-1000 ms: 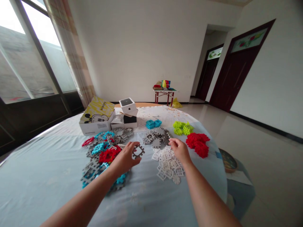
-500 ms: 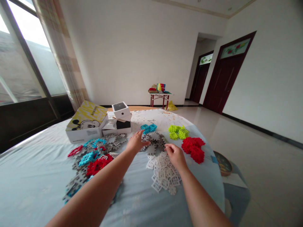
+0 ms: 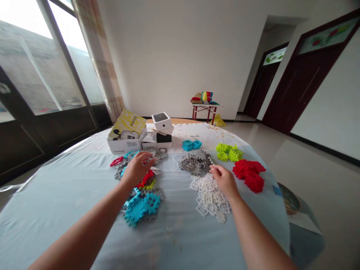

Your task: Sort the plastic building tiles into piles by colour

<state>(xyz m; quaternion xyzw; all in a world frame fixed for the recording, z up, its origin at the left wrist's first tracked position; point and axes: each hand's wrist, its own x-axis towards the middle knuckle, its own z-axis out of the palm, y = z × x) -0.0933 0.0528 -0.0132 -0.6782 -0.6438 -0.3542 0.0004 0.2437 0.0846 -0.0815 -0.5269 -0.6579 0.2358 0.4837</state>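
My left hand hovers over a mixed pile of toothed plastic building pieces, its fingers loosely bent and apart, with nothing visible in them. Red, grey and blue pieces lie under and in front of it. My right hand has thumb and fingertips pinched together at the right edge of a grey piece heap; whatever they may hold is too small to make out. Just below that hand spreads a heap of white window-like pieces, partly covered by the wrist.
Sorted heaps of blue, lime green and red pieces sit around the right hand. A yellow-lidded box and a white phone box stand behind the mixed pile. A stool is beside the table.
My left hand has moved from the grey heap leftward to over the mixed pile. The right hand stays by the grey and white heaps, still pinched. The view has turned left.
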